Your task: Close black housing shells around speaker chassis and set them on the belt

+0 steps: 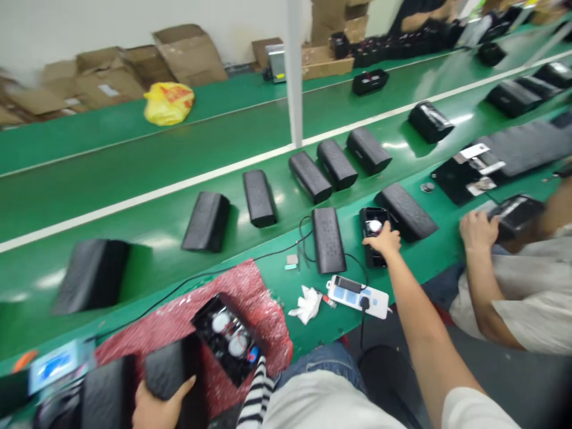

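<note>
At the lower left my left hand (158, 405) is wrapped round the near end of a black case (167, 366), which stands beside another dark case (109, 393). My right hand (385, 239), right of centre, grips the edge of an open black case (370, 257) with a round silver part inside. Between the hands, an open black housing (227, 336) with two round parts and wires lies on red bubble wrap (263, 298). A closed black case (329, 241) lies just left of my right hand, and another (406, 211) touches the open case's right side.
Several black cases (260, 198) sit along the green conveyor (156, 220). A white power strip (378, 302), crumpled tissue (306, 305) and cables lie near the bench edge. A co-worker's hand (479, 231) is at the right. Behind are a post (295, 77) and cardboard boxes (190, 53).
</note>
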`<move>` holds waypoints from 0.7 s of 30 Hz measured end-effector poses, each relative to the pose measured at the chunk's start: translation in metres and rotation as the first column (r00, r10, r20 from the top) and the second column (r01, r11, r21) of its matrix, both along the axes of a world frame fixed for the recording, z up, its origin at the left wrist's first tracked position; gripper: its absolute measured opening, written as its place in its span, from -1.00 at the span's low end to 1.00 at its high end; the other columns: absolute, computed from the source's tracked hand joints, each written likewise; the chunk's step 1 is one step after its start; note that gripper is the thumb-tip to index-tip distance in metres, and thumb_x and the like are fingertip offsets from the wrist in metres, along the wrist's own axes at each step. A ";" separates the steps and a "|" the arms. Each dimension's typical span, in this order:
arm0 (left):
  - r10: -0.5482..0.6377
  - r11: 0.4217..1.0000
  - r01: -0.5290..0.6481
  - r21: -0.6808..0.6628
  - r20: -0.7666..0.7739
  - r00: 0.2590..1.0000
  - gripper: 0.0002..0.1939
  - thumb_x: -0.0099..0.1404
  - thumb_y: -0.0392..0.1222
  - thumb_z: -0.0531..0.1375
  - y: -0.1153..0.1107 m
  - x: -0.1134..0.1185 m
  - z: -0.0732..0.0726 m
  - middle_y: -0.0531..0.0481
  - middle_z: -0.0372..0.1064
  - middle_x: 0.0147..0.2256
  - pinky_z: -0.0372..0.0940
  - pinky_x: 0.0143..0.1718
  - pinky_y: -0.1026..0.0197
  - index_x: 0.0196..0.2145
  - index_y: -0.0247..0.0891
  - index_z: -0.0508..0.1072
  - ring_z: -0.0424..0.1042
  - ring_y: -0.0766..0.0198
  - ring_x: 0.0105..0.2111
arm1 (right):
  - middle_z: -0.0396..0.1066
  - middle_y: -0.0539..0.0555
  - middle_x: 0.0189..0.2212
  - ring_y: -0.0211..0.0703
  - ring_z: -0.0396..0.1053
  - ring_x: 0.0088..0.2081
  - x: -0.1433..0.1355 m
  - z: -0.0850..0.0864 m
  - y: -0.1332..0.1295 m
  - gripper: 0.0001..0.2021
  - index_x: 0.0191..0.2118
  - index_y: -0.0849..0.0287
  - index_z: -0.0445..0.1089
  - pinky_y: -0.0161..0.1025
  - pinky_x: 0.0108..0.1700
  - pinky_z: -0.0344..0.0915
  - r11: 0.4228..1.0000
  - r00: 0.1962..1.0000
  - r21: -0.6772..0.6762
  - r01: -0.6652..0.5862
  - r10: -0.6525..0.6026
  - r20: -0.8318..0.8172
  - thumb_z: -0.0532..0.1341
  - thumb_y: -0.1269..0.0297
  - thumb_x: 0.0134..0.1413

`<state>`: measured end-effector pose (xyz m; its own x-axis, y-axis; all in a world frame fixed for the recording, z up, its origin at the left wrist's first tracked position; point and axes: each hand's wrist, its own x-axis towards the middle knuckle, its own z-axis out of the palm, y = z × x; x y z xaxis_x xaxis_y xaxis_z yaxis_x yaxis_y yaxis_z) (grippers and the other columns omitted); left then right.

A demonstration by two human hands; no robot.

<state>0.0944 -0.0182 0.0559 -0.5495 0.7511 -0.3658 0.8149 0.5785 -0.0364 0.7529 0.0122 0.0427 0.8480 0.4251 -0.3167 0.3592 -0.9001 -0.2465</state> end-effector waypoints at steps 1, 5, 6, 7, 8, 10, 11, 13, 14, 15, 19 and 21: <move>0.000 1.000 0.000 0.003 0.037 0.999 0.17 -0.12 0.44 0.11 0.000 0.000 0.002 -0.42 0.22 0.11 0.30 -0.11 -0.11 0.28 -0.28 -0.15 0.33 -0.28 0.00 | 0.09 0.49 0.11 0.50 0.17 0.08 0.002 0.005 0.000 0.19 0.29 0.16 -0.15 0.25 -0.02 0.21 1.000 0.999 0.027 0.013 -0.012 -0.032 0.39 -0.11 -0.52; -0.018 0.998 0.013 0.059 0.078 0.997 0.13 -0.07 0.40 0.13 -0.003 -0.002 0.007 -0.42 0.24 0.07 0.27 -0.09 -0.06 0.27 -0.35 -0.13 0.33 -0.25 0.00 | 0.10 0.37 0.18 0.40 0.11 0.17 -0.001 0.044 -0.009 0.06 0.29 0.16 -0.09 0.18 0.13 0.14 0.981 0.995 0.189 -0.053 0.069 -0.077 0.32 -0.12 -0.36; -0.027 0.997 0.021 0.074 0.090 0.996 0.11 -0.05 0.37 0.15 -0.004 -0.004 0.007 -0.41 0.25 0.06 0.27 -0.10 -0.04 0.27 -0.35 -0.12 0.33 -0.23 0.00 | 0.12 0.35 0.17 0.41 0.10 0.17 -0.010 0.056 -0.013 0.07 0.28 0.14 -0.06 0.19 0.14 0.13 0.973 0.993 0.209 -0.093 0.107 -0.055 0.34 -0.13 -0.39; -0.031 0.996 0.022 0.086 0.107 0.994 0.09 -0.04 0.34 0.16 -0.005 -0.005 0.006 -0.40 0.25 0.06 0.26 -0.09 -0.03 0.26 -0.34 -0.11 0.33 -0.21 0.00 | 0.17 0.32 0.15 0.42 0.11 0.16 -0.025 0.067 -0.018 0.06 0.27 0.09 -0.01 0.19 0.14 0.13 0.962 0.989 0.237 -0.137 0.148 -0.029 0.36 -0.13 -0.42; -0.033 0.995 0.021 0.096 0.126 0.992 0.07 -0.04 0.31 0.18 -0.006 -0.007 0.006 -0.39 0.25 0.06 0.26 -0.09 -0.01 0.26 -0.33 -0.11 0.33 -0.20 0.00 | 0.23 0.28 0.11 0.38 0.16 0.14 -0.044 0.076 -0.022 0.02 0.25 0.03 0.03 0.16 0.12 0.17 0.938 0.978 0.289 -0.189 0.205 -0.024 0.37 -0.12 -0.43; -0.026 0.994 0.008 0.105 0.166 0.986 0.06 -0.04 0.27 0.21 -0.007 -0.012 0.004 -0.38 0.25 0.06 0.25 -0.09 0.01 0.26 -0.32 -0.10 0.33 -0.17 0.01 | 0.32 0.18 0.02 0.24 0.27 0.06 -0.095 0.086 -0.027 -0.06 0.21 -0.04 0.09 0.08 0.09 0.23 0.851 0.929 0.429 -0.304 0.365 -0.065 0.36 -0.10 -0.40; -0.017 0.994 -0.002 0.105 0.182 0.983 0.07 -0.06 0.25 0.23 -0.008 -0.014 0.002 -0.37 0.25 0.07 0.25 -0.09 0.01 0.26 -0.30 -0.10 0.33 -0.16 0.01 | 0.33 0.15 0.01 0.19 0.30 0.03 -0.125 0.087 -0.027 -0.08 0.21 -0.04 0.10 0.05 0.07 0.25 0.801 0.887 0.489 -0.345 0.448 -0.109 0.35 -0.09 -0.39; -0.003 0.994 -0.021 0.108 0.212 0.977 0.08 -0.09 0.23 0.27 -0.009 -0.020 -0.001 -0.35 0.25 0.08 0.25 -0.08 0.00 0.26 -0.26 -0.10 0.33 -0.15 0.02 | 0.32 0.16 0.00 0.15 0.32 0.00 -0.190 0.078 -0.020 -0.04 0.22 0.09 0.08 0.02 0.04 0.26 0.725 0.798 0.552 -0.411 0.579 -0.166 0.35 -0.09 -0.40; -0.002 0.993 -0.025 0.112 0.230 0.973 0.09 -0.10 0.22 0.28 -0.009 -0.023 -0.002 -0.34 0.24 0.09 0.24 -0.07 0.00 0.26 -0.25 -0.10 0.32 -0.15 0.02 | 0.31 0.19 -0.01 0.15 0.32 -0.01 -0.222 0.071 -0.015 -0.01 0.22 0.15 0.07 0.02 0.03 0.25 0.710 0.770 0.537 -0.456 0.617 -0.162 0.36 -0.08 -0.42; -0.004 0.992 -0.027 0.119 0.251 0.968 0.10 -0.11 0.20 0.29 -0.009 -0.026 -0.004 -0.34 0.22 0.10 0.24 -0.05 0.01 0.26 -0.25 -0.10 0.31 -0.14 0.04 | 0.30 0.22 -0.02 0.16 0.30 -0.01 -0.253 0.062 -0.010 0.01 0.22 0.19 0.07 0.01 0.02 0.24 0.707 0.750 0.483 -0.517 0.646 -0.143 0.37 -0.06 -0.44; -0.011 0.987 -0.051 0.154 0.378 0.926 0.09 -0.12 0.10 0.34 -0.010 -0.040 -0.008 -0.33 0.19 0.13 0.21 -0.01 0.07 0.25 -0.27 -0.07 0.29 -0.06 0.07 | 0.22 0.31 -0.03 0.24 0.26 -0.01 -0.352 0.025 0.005 -0.06 0.24 0.14 0.04 0.04 -0.04 0.21 0.732 0.734 0.135 -0.667 0.677 -0.044 0.36 0.00 -0.33; -0.017 0.982 -0.072 0.175 0.461 0.887 0.06 -0.14 0.05 0.36 -0.010 -0.049 -0.009 -0.29 0.22 0.12 0.21 -0.02 0.11 0.24 -0.27 -0.03 0.31 -0.02 0.05 | 0.17 0.35 -0.02 0.28 0.23 0.00 -0.378 0.010 0.006 -0.11 0.23 0.16 0.03 0.06 -0.06 0.19 0.717 0.717 0.013 -0.697 0.697 0.020 0.33 0.01 -0.26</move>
